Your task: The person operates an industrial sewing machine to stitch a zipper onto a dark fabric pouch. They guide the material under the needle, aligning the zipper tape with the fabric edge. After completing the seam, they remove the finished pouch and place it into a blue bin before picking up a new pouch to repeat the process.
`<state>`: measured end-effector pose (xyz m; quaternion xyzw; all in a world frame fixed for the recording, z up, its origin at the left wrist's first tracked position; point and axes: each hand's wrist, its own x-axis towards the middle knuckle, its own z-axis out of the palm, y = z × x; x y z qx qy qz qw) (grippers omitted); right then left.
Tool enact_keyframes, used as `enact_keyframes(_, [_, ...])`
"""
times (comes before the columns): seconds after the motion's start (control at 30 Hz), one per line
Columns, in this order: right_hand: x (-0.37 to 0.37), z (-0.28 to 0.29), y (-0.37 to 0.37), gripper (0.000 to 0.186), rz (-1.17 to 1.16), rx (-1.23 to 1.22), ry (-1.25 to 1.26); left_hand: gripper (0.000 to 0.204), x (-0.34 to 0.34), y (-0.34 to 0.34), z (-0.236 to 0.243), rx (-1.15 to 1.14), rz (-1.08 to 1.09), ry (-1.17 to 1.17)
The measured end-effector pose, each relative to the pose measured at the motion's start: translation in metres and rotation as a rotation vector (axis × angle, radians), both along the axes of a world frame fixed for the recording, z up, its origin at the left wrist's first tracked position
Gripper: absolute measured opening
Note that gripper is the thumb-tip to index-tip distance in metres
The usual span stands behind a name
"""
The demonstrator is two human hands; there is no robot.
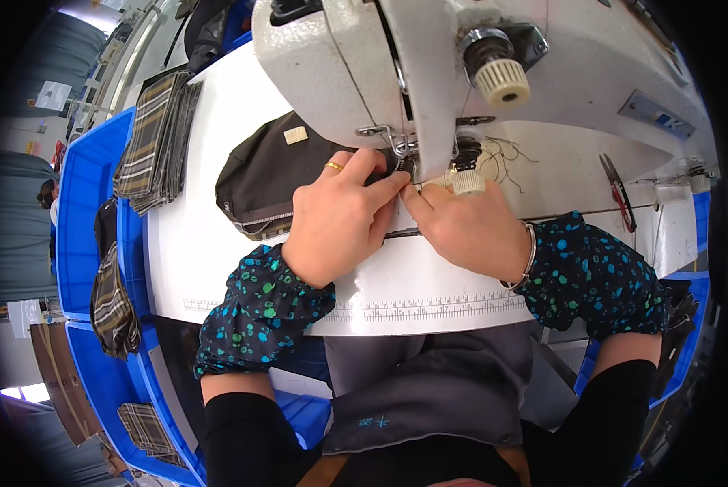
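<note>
A white sewing machine (323, 57) stands over a dark fabric pouch (258, 174) with zippers and a small pale label, lying on the white table (210, 292). My left hand (339, 211), with a ring on one finger, has its fingers closed on a zipper (403, 165) beside the presser foot (404, 148). My right hand (469, 227) pinches at the same zipper from the right, its fingertips almost meeting the left ones and partly hidden behind a machine knob (468, 178).
A stack of plaid fabric (153, 138) sits at the back left, beside blue bins (84, 211) holding more pieces. Scissors (621, 195) and loose threads (510, 158) lie to the right. Another blue bin (688, 357) is at lower right. A person (49, 195) is partly visible at far left.
</note>
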<state>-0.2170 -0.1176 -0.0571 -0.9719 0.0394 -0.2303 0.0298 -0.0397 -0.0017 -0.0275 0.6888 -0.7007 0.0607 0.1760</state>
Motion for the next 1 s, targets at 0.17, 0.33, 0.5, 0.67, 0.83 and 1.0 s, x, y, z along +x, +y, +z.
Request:
enact_keyframes(0.17, [0.001,0.0,-0.001,0.015,0.011,-0.004,-0.02,0.033,0.003,0.0,0.006,0.045,-0.038,-0.035])
enact_keyframes(0.33, [0.001,0.0,-0.001,0.022,-0.041,-0.039,0.0,0.03,-0.001,-0.005,0.011,0.106,-0.016,0.007])
enact_keyframes(0.5, [0.003,-0.004,-0.006,0.017,-0.058,-0.057,-0.036,0.025,-0.002,-0.009,0.012,0.126,-0.052,0.064])
enact_keyframes(0.67, [0.002,-0.005,-0.011,0.008,-0.039,-0.044,-0.018,0.033,-0.005,-0.008,0.016,0.173,-0.053,0.137])
enact_keyframes(0.83, [0.002,-0.005,-0.013,0.007,-0.024,-0.022,-0.058,0.029,-0.007,-0.004,0.01,0.191,0.039,0.183])
enact_keyframes(1.0, [0.002,-0.006,-0.009,0.007,0.006,-0.042,-0.064,0.027,0.009,-0.01,0.016,0.262,0.061,0.355])
